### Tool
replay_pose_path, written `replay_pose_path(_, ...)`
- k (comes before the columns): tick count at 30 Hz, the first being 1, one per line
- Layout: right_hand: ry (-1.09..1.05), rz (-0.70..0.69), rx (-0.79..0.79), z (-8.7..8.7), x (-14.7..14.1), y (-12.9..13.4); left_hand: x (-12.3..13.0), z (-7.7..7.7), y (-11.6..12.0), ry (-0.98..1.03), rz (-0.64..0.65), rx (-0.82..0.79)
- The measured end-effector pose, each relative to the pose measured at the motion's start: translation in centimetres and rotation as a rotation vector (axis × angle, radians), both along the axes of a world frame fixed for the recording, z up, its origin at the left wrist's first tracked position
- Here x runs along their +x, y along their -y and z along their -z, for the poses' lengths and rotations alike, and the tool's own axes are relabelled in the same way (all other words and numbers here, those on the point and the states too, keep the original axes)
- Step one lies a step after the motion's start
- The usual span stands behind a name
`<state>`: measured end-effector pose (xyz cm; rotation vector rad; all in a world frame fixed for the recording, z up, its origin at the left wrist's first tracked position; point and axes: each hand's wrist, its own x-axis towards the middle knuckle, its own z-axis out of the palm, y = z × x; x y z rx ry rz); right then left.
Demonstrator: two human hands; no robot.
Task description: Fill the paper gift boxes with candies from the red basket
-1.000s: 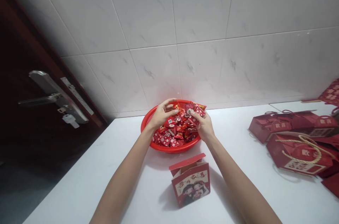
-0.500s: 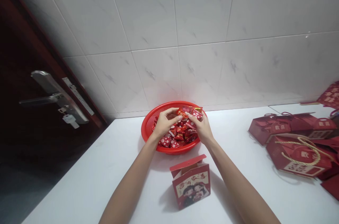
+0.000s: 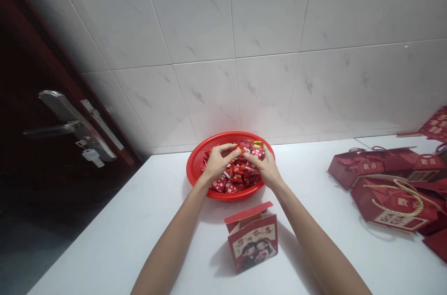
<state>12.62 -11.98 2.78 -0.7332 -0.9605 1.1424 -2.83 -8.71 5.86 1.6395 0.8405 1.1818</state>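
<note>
A red plastic basket [image 3: 191, 178] with a perforated wall holds many small wrapped candies [image 3: 220, 184], some red, some dotted with white. Over it, my left hand [image 3: 216, 163] pinches a shiny red wrapped candy [image 3: 240, 148] between thumb and fingers. My right hand [image 3: 268, 168] is closed around several wrapped candies [image 3: 257, 150], one with a gold end; its thumb reaches to the red candy in my left hand. Nearer to me, between my forearms, a small red gift box [image 3: 253, 244] with a cartoon couple stands upright, its top flap raised.
To the right lie several dark red gift boxes [image 3: 394, 202], one with a gold rope handle. The white tabletop [image 3: 150, 220] meets a tiled wall [image 3: 206, 99] behind the basket. At left is a dark door [image 3: 31, 76] with a metal handle and keys.
My left thumb and fingers have closed on the red candy, and both thumbs have come closer together. The right hand has shifted slightly over its candies. The gift box stays put.
</note>
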Motion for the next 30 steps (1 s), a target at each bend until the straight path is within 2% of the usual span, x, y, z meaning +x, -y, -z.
replay_pose_path(10, 0.027, -0.032, -0.019, 0.1, 0.1, 0.0, 0.3, 0.5, -0.1, 0.155, 0.032, -0.152)
replay_pose_path(15, 0.081, -0.001, 0.009, 0.2, 0.1, 0.1, 0.2, 0.7, -0.3, 0.112, -0.024, -0.059)
replay_pose_path(20, 0.102, -0.037, -0.003, 0.0, 0.1, 0.2, 0.4, 1.0, -0.4, 0.034, -0.037, 0.043)
replay_pose_path(25, 0.089, -0.009, 0.016, 0.0, 0.1, 0.1, 0.4, 1.3, -0.1, 0.015, -0.026, 0.028)
replay_pose_path(30, 0.091, -0.045, 0.032, 0.1, 0.0, 0.1, 0.1, 1.4, 0.0, 0.008, -0.027, 0.016)
